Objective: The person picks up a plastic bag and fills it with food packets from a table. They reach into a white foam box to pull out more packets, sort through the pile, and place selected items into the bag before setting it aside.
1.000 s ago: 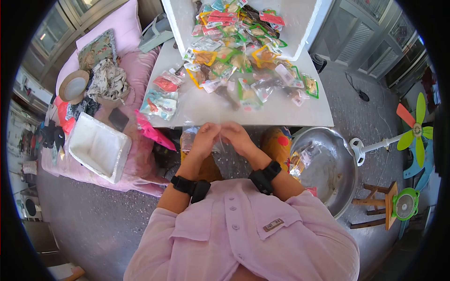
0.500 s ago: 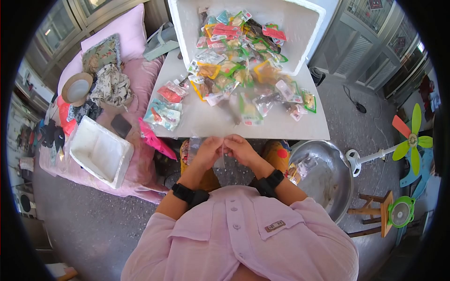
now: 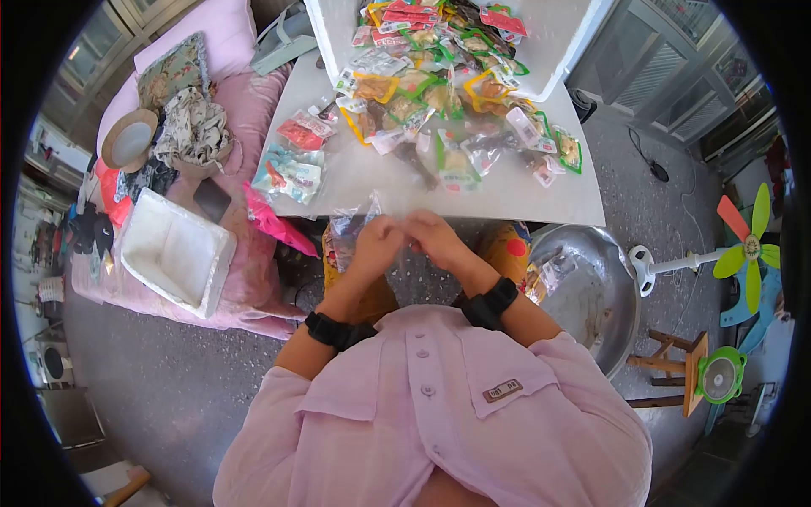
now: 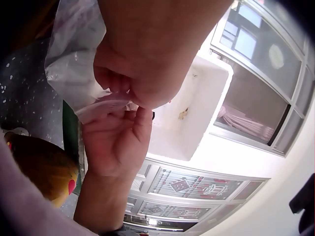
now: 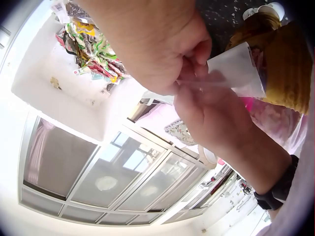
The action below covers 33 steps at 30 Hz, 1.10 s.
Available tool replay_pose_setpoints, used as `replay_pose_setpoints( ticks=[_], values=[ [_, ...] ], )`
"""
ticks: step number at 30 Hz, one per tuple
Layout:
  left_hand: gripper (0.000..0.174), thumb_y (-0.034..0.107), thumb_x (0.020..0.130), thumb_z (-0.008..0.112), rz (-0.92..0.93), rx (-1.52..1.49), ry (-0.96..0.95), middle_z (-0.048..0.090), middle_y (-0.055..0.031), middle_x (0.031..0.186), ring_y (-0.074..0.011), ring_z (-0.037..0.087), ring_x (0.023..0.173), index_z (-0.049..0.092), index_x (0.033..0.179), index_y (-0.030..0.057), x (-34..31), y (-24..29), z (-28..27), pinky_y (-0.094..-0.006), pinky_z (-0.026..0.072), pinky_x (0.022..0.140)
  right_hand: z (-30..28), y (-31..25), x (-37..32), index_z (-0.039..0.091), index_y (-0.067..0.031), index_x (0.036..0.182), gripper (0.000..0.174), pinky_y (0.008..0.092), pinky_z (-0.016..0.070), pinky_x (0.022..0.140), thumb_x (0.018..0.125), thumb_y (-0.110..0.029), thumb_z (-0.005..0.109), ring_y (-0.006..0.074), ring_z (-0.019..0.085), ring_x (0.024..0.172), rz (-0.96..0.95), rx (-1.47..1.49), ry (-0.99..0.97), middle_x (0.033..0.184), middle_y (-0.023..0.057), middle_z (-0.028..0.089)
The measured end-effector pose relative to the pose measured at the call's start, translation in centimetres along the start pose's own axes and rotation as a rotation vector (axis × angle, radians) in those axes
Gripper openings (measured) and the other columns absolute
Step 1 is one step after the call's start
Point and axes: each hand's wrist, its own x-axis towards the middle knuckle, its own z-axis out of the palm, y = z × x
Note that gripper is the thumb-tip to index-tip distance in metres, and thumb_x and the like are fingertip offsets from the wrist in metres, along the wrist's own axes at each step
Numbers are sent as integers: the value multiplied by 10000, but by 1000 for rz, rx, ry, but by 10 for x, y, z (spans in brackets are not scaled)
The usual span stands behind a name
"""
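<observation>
A clear plastic bag hangs from both hands at the table's front edge. In the head view the left hand and the right hand meet at the fingertips. Both wrist views show curled fingers pinching the bag's edge, the left hand on one side and the right hand on the other. Whatever the bag holds is hard to make out. Beyond the hands, many sealed food packets spread over the white table, spilling from a white foam box.
Left of the table, a pink-covered bed bears a smaller foam box and a hat. A metal basin with some packets stands on the floor at the right, near a fan and a wooden stool.
The head view has shifted. Both hands stay together at the bag's edge, and more of the clear bag shows beside the left hand, rising above the table's front edge.
</observation>
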Motion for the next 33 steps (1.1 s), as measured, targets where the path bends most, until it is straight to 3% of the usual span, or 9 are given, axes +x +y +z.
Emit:
replay_pose_setpoints(
  ticks=[6, 10, 17, 20, 21, 24, 27, 31, 33],
  values=[
    [58, 57, 670, 507, 155, 270, 264, 498, -102, 638, -181, 473, 548, 484, 692, 8, 2, 22, -32, -273, 392, 517, -4, -2, 7, 503, -56, 724, 111, 203, 305, 478, 762, -143, 447, 70, 390, 549, -118, 30, 25, 657, 13, 484],
    [99, 38, 648, 523, 397, 499, 320, 507, -137, 720, -270, 490, 608, 482, 731, 2, -6, 59, -37, -319, 413, 559, 15, -21, 15, 496, -34, 769, 112, 208, 376, 535, 787, -136, 453, 78, 450, 610, -271, 9, -124, 719, 28, 509],
    [178, 26, 688, 527, 719, 834, 418, 513, -149, 761, -287, 494, 658, 522, 865, 12, 2, 74, -61, -355, 403, 547, 57, -45, 35, 505, -49, 854, 112, 215, 424, 606, 798, -143, 480, 84, 505, 737, -240, 128, -212, 820, 12, 531],
    [190, 27, 685, 530, 763, 1032, 447, 507, -137, 727, -284, 495, 643, 529, 875, 18, 9, 101, -73, -358, 402, 536, 65, -56, 41, 509, -47, 881, 137, 236, 433, 616, 783, -142, 499, 112, 523, 771, -282, 151, -196, 859, 26, 543],
    [218, 7, 630, 538, 885, 1040, 489, 456, -101, 652, -256, 464, 570, 537, 848, 10, 16, 110, -74, -357, 387, 507, 65, -60, 44, 509, -45, 888, 148, 244, 436, 620, 777, -142, 507, 126, 529, 780, -315, 155, -198, 873, 35, 547],
    [213, 26, 639, 531, 842, 1127, 444, 456, -93, 648, -253, 466, 566, 543, 852, 26, 32, 109, -76, -356, 394, 515, 47, -42, 83, 516, -47, 889, 189, 303, 436, 668, 730, -146, 540, 196, 535, 820, -784, -356, -33, 899, 83, 555],
    [201, 53, 655, 520, 715, 1279, 480, 458, -88, 636, -253, 471, 562, 549, 853, 50, 47, 96, -87, -360, 393, 509, 3, -42, 86, 531, -52, 872, 226, 360, 414, 722, 682, -169, 567, 261, 504, 871, -942, -1036, 394, 922, 117, 534],
    [179, 79, 682, 504, 809, 1434, 805, 459, -85, 609, -267, 474, 546, 551, 855, 79, 66, 135, -135, -379, 379, 475, -27, -24, 92, 548, -59, 844, 251, 384, 399, 734, 641, -202, 590, 269, 451, 928, -704, -1384, 449, 982, 109, 484],
    [173, 79, 690, 499, 738, 1393, 895, 463, -84, 610, -266, 480, 562, 552, 854, 90, 67, 164, -147, -373, 388, 491, -26, -17, 89, 551, -58, 832, 252, 384, 406, 713, 635, -208, 597, 270, 432, 939, -516, -1527, 440, 1020, 107, 451]
  ],
)
